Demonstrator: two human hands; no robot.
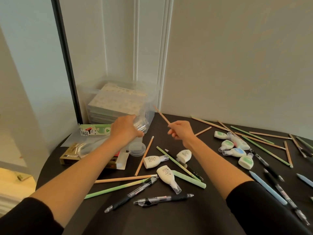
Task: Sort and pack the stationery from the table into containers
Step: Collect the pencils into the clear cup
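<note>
Hands, two, bare; both forearms reach forward over the dark round table (160,223) from black sleeves (25,216) that stop short of the wrists.

Left hand (126,128): back facing up, raised off the table, fingers wrapped round a clear round plastic jar (142,124). The jar is held tilted, close in front of the large clear plastic storage box (152,97).

Right hand (180,131): raised, fingers curled, pinching a tan wooden pencil (161,115) near its lower end. The pencil slants up and to the left, its far end near the storage box wall and just right of the jar. Whether it touches either, I cannot tell.

Storage box: stands at the table's back left corner and holds a stack of flat pale patterned packs.

Clear round lid (137,148): lies flat on the table below the left hand.

Green-and-white printed carton (94,129) and gold-and-black box (71,154): on the table under and left of the left forearm.

Loose stationery lying on the table:
- white correction-tape dispensers (166,175), three between the forearms and a cluster to the right
- black-grip clear pens (162,199)
- green pencils (115,188)
- further tan pencils (125,178), many fanned out at the far right
- pale blue pens (267,189) by the right sleeve
</note>
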